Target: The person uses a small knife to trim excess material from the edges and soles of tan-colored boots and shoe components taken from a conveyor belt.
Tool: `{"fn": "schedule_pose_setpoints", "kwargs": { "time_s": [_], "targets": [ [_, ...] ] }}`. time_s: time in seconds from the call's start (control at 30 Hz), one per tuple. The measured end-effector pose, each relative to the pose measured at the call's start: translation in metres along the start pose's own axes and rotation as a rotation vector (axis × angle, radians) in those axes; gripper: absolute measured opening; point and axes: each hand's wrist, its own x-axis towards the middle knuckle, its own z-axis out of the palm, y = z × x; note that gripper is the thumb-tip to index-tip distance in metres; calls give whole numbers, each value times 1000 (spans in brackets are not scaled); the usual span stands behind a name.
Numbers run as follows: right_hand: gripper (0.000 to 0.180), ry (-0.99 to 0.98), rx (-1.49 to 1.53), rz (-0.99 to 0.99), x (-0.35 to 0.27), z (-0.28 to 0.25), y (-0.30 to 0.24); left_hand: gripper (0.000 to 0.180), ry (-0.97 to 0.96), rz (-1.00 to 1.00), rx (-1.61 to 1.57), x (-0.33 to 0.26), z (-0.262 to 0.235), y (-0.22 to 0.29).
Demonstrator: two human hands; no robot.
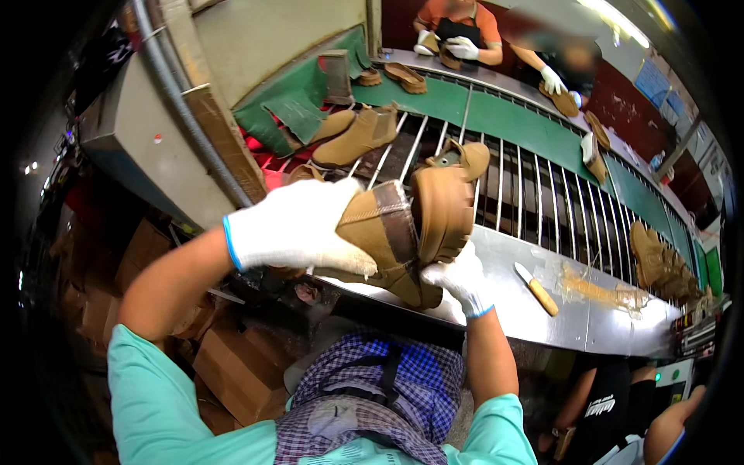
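In my white-gloved left hand (298,229) is a tan ankle boot upper (368,225) with a dark brown band, its fingers wrapped round the shaft side. My right hand (461,280), gloved too, is closed at the lower end of a thick brown rubber sole (443,211) with a lugged edge. Sole and upper lie side by side above the bench edge; whether they are joined anywhere I cannot tell. Beyond my hands, another tan boot (360,136) lies on its side, and a tan shoe piece (467,157) rests on the rollers.
A wooden-handled knife (536,289) lies on the metal bench (508,260), beside a dried yellowish glue patch (601,291). Metal rollers (535,198) and a green belt (504,112) run behind. Several soles (659,260) stand at right. Two co-workers handle shoe parts across the line; cardboard boxes (240,368) sit below left.
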Motion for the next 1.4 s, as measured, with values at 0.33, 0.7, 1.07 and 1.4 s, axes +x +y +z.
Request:
{"fn": "schedule_pose_setpoints", "kwargs": {
  "time_s": [0.33, 0.7, 1.07, 1.4],
  "targets": [
    [95, 442, 1447, -338, 18, -4, 39, 91, 139, -135, -153, 6, 38, 6],
    [157, -45, -81, -452, -7, -6, -14, 83, 174, 78, 28, -14, 51, 28],
    [94, 240, 333, -574, -47, -9, -80, 80, -170, 207, 189, 7, 15, 88],
    [64, 291, 845, -665, -20, 10, -71, 82, -185, 91, 251, 6, 15, 88]
  ]
}}
